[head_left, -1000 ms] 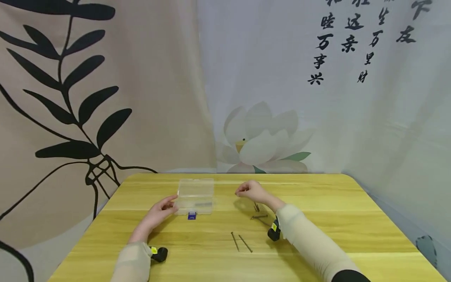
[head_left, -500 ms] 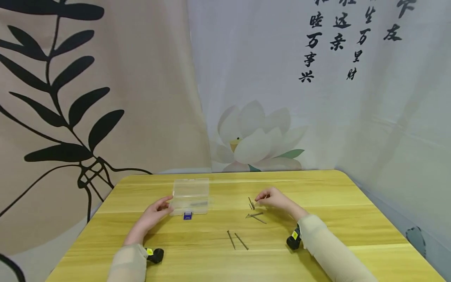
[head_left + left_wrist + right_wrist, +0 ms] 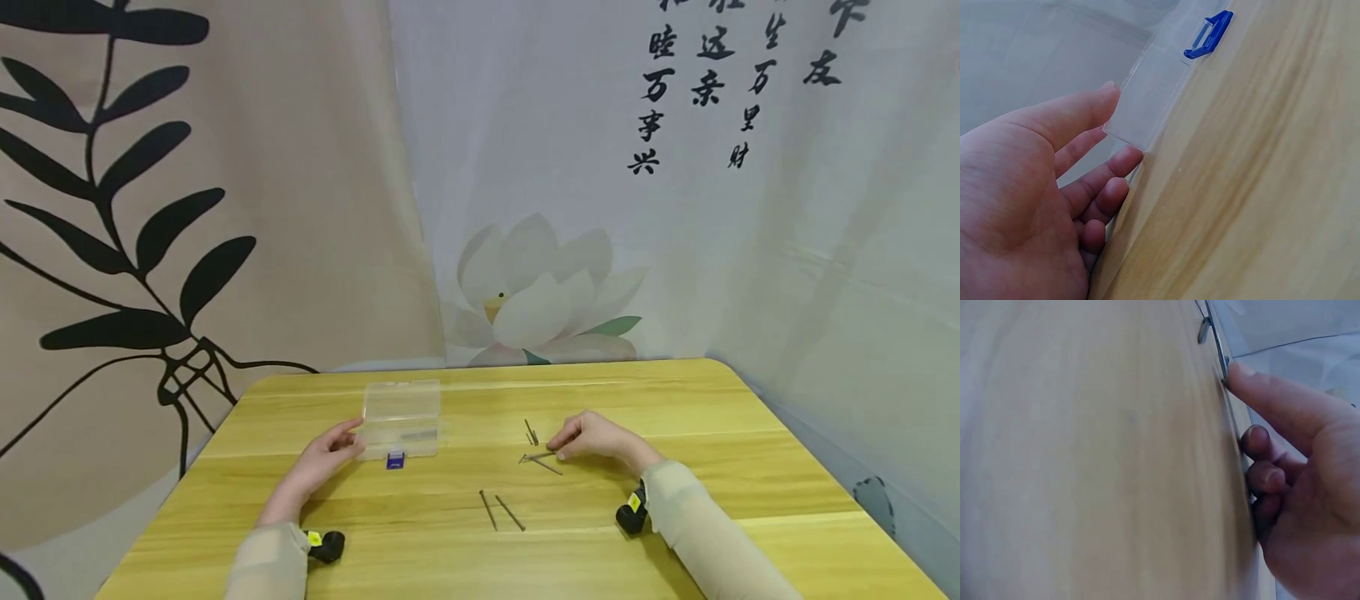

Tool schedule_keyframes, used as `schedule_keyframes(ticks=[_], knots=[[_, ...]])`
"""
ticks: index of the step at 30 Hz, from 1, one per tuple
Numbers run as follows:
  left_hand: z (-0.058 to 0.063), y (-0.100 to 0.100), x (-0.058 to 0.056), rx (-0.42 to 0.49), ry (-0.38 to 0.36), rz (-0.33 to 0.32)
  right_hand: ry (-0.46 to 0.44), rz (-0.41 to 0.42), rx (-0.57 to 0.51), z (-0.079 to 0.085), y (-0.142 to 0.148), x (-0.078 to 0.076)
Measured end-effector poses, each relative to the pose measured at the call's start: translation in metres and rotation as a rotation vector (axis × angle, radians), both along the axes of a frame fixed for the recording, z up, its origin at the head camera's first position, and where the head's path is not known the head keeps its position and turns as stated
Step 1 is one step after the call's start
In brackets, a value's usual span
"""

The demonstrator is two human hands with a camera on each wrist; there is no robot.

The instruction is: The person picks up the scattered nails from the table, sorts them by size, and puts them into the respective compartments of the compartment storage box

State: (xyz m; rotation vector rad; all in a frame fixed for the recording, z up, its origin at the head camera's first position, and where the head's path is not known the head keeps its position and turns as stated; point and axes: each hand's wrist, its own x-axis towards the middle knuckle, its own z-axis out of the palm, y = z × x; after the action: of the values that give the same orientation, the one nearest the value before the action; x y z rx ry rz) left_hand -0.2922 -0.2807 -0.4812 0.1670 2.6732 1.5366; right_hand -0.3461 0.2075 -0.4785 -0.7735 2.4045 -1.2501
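Note:
A clear plastic box (image 3: pixel 397 450) with a blue latch (image 3: pixel 1210 36) stands at the back left, its lid (image 3: pixel 402 400) raised. My left hand (image 3: pixel 327 457) rests at the box's left side, thumb along the upper edge and fingertips by the lower corner, loosely bent. My right hand (image 3: pixel 600 439) is low over the table at a group of crossed long nails (image 3: pixel 542 463). Its thumb tip is right at the end of one nail (image 3: pixel 1216 340); the index finger is hidden in the right wrist view, so I cannot tell whether it pinches the nail.
A few shorter nails (image 3: pixel 531 432) lie just behind the crossed ones. Two long nails (image 3: pixel 502 511) lie nearer the front of the wooden table (image 3: pixel 420 558). A small greyish strip (image 3: pixel 418 435) shows in the box. A printed curtain (image 3: pixel 315 208) hangs behind the table.
My right hand has moved right, then down and toward me, from beyond the short nails to the crossed ones. The left hand stays at the box. The head view has shifted slightly.

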Motion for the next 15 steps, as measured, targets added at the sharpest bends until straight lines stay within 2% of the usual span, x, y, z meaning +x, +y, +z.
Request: schedule_keyframes(ticks=[3,15], knots=[[-0.0055,-0.0028,-0.0036,-0.018,0.005,0.002,-0.002,0.017,-0.009,-0.0005,-0.0004,-0.0015],[-0.0039,-0.0027,-0.0036,-0.009,-0.01,0.011,0.025,0.021,-0.001,-0.0029,-0.0039,-0.0041]])
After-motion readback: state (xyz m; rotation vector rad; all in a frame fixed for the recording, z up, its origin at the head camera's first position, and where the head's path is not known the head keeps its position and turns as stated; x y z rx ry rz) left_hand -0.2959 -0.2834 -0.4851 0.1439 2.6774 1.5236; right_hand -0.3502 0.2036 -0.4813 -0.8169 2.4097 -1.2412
